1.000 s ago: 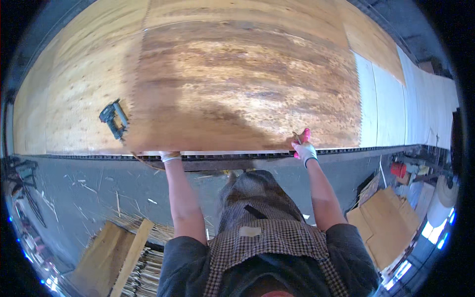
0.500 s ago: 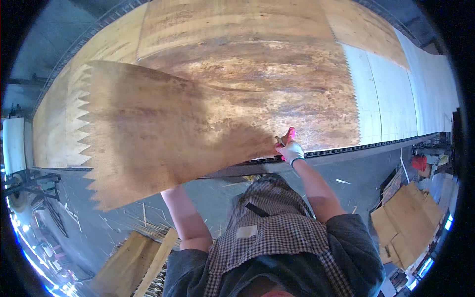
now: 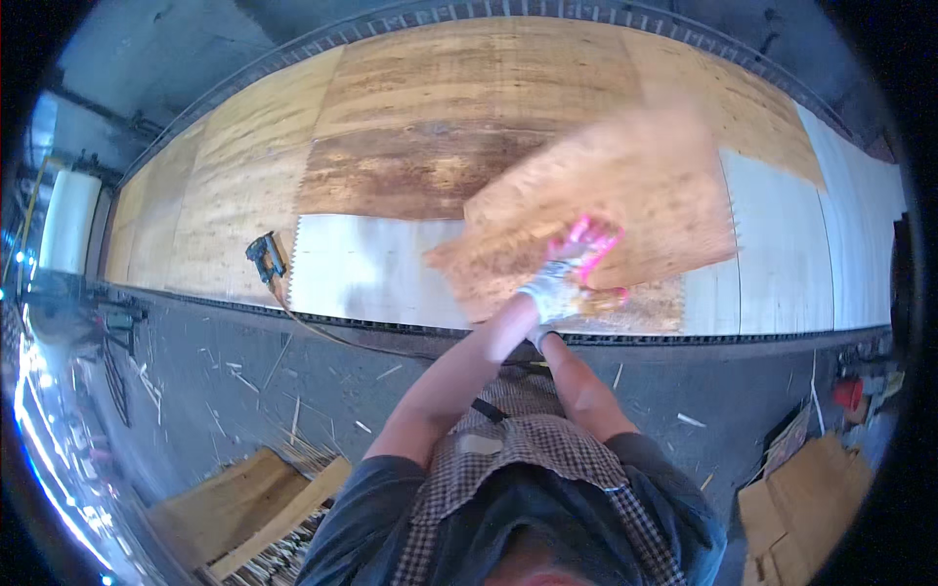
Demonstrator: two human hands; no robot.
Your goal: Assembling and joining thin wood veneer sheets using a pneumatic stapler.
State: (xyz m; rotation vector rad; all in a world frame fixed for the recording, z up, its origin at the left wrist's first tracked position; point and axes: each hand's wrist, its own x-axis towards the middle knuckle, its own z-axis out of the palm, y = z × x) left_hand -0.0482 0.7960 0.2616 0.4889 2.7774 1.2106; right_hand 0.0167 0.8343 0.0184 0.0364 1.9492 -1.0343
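Veneer sheet (image 3: 635, 181), 1 pc., tan, jagged R edge: at R-centre of bench, folded over on itself, partly blurred.
L hand (image 3: 578, 259): white glove w/ pink fingers; fingers extended & spread on sheet, unclenched; forearm crosses over R wrist.
R hand (image 3: 606, 296): gloved, low by sheet's near edge, mostly hidden behind L; grasp or release, cannot tell.
White panel (image 3: 366, 269): bare strip, L of sheet, nr. front edge.
Brown veneer (image 3: 401, 171): flat, behind white panel.
Staple gun (image 3: 264, 259): dark, on pale veneer, L of white panel; hose (image 3: 327, 334) trails along front edge.
Floor (image 3: 195, 361): grey, wood scraps.
Bucket (image 3: 848, 394): red, far R.
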